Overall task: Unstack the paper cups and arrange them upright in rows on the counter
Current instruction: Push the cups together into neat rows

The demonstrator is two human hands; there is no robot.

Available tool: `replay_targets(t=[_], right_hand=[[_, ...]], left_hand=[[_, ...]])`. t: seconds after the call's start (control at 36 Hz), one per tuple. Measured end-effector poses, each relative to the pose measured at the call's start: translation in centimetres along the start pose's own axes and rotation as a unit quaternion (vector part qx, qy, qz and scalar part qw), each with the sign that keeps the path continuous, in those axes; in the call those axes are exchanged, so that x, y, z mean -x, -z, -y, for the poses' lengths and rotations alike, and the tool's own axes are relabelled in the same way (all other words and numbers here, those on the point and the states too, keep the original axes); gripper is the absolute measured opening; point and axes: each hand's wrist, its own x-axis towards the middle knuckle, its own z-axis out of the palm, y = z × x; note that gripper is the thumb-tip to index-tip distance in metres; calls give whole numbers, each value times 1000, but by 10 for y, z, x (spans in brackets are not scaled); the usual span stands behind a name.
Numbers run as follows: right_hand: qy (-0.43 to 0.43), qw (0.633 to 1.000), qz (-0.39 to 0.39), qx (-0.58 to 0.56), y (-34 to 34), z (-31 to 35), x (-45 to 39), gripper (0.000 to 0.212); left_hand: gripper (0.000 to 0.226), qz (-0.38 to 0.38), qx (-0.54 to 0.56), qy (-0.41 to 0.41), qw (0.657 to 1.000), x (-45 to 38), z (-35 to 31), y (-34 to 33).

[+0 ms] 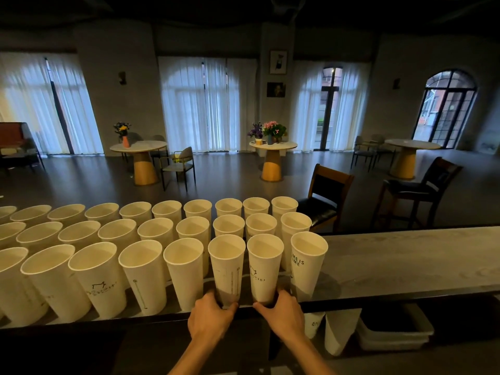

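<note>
left hand: we see it at the base of a paper cup in the front row, fingers curled round the bottom of the cup, thumb on the near side. Cup upright on the counter.
right hand: wrapped round the base of the next paper cup to the right, fingers curled at its right side, thumb across the near side. Cup upright too.
the two held cups: side by side, rims just beside each other; we can't tell if they touch. Both have small dark print on the wall.
counter: grey top with a dark near edge, runs left to right across the view.
cup rows: we count three rows of white paper cups standing upright, mouths up, filling the counter from the left edge of view to about the middle. Front row ends with a printed cup just right of the right hand's cup, dark lettering on its side, only partly readable.
right half of counter: bare grey surface.
below counter, right: two more paper cups mouth-down, next to a white bin stacked on another.
background: dim room, round tables with flower vases, chairs, two dark bar stools behind the counter, curtained windows.
</note>
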Motion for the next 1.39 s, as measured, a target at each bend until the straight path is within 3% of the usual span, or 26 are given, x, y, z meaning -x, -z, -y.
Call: replay_targets(t=[0.28, 0.44, 0.64, 0.78, 0.86, 0.94, 1.03, 1.11, 1.25, 1.39], right_hand=[[-2, 1000, -20, -6, -4, -9, 23, 73], [-1, 998, -59, -12, 0, -18, 31, 62], [1, 995, -104, -13, 29, -27, 52, 29], [-30, 990, -135, -30, 61, -41, 50, 46], [-33, 988, -145, -38, 71, -57, 36, 71], [-41, 992, -106, -50, 72, -66, 20, 102], [-39, 995, -64, -71, 75, -66, 4, 117], [-37, 995, -46, -76, 70, -69, -7, 114], [-18, 996, -62, -64, 61, -72, -22, 84], [0, 995, -69, -68, 58, -72, -33, 84]], left_hand=[[51, -39, -34, 5, 999, 32, -7, 8], [50, -64, -28, -37, 997, 49, -12, 13], [32, -68, 7, -138, 988, 75, -36, 10], [10, -59, 59, -261, 962, 87, -90, 30], [7, -50, 86, -331, 938, 77, -136, 52], [8, -62, 60, -363, 928, 50, -175, 71], [19, -54, -5, -392, 918, 13, -205, 80], [27, -16, -67, -393, 917, -21, -218, 74], [43, 28, -151, -390, 908, -52, -224, 55], [48, 59, -172, -391, 903, -64, -221, 40]])
